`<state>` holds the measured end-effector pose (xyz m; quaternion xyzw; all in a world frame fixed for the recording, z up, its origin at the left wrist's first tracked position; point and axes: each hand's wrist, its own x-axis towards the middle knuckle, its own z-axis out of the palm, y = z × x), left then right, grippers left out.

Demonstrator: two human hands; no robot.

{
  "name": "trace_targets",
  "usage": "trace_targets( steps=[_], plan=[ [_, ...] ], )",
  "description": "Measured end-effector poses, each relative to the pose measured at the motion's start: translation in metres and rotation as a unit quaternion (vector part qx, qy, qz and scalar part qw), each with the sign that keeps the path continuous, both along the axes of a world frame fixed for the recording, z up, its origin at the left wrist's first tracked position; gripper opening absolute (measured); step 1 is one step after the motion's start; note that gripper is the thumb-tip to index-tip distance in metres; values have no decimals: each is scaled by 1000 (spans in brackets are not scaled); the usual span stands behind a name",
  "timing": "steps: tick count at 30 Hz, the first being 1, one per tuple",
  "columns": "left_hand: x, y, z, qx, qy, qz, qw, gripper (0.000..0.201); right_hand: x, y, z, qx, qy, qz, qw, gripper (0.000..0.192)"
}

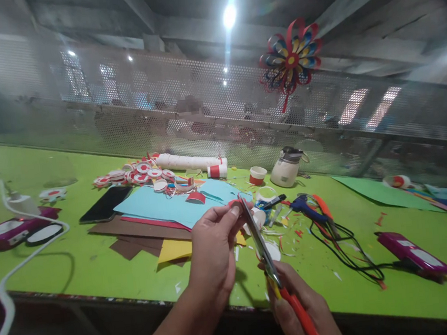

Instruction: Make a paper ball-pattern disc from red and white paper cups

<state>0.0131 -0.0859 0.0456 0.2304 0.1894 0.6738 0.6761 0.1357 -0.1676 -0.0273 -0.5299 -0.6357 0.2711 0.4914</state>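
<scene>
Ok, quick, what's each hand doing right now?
Left hand: closed, pinching a small red paper piece.
Right hand: closed around red-handled metal scissors.

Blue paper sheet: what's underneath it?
Under the blue paper sheet lie a red sheet, brown sheets and a yellow sheet, edges only; their covered parts are hidden.

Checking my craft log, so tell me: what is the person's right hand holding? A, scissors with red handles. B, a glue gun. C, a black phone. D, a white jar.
A: the right hand grips red-handled scissors, blades up at a small red piece pinched by the left hand.
</scene>
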Motion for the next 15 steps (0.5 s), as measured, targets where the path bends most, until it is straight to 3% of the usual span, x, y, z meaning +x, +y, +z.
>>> trace_targets(
  steps=[6,15],
  plan=[
    [1,1,-1,-4,-2,0,1000,12,1,0,0,6,7,25,1000,52],
    [1,0,0,-8,-5,-3,1000,13,2,1,-2,43,-29,11,999,48]
  ],
)
